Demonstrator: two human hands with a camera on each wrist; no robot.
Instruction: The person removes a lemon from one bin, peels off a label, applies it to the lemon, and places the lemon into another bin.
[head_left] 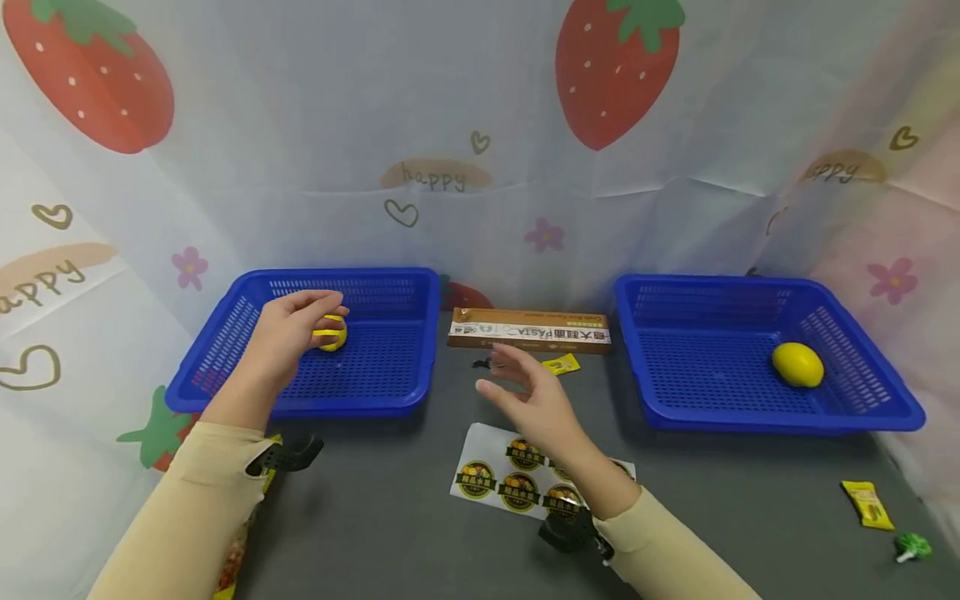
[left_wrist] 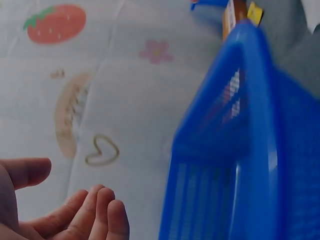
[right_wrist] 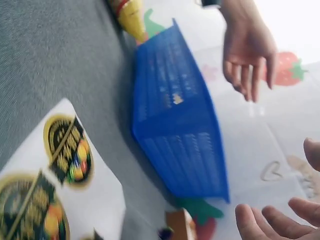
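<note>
Over the left blue basket [head_left: 390, 410] hovers my left hand [head_left: 281, 337], its fingers relaxed and slightly bent. A yellow lemon [head_left: 341, 335] lies in that basket, partly hidden behind those fingers. In the left wrist view the left hand [left_wrist: 65, 215] has nothing in it, with thumb and fingers apart. My right hand [head_left: 543, 404] is held above a white sheet of round fruit stickers [head_left: 487, 442], fingers loosely spread and empty. Its forearm covers part of the sheet. The right wrist view shows the right hand's fingertips [right_wrist: 272, 215] at the lower right corner.
At the right stands another blue basket [head_left: 735, 417] holding a lemon [head_left: 798, 365]. Between the baskets are a pasta box [head_left: 528, 332] and a small yellow packet [head_left: 561, 364]. Another yellow packet [head_left: 867, 505] and a green broccoli-like piece [head_left: 912, 547] lie far right. A yellow-red bag [head_left: 234, 558] is beside the left forearm.
</note>
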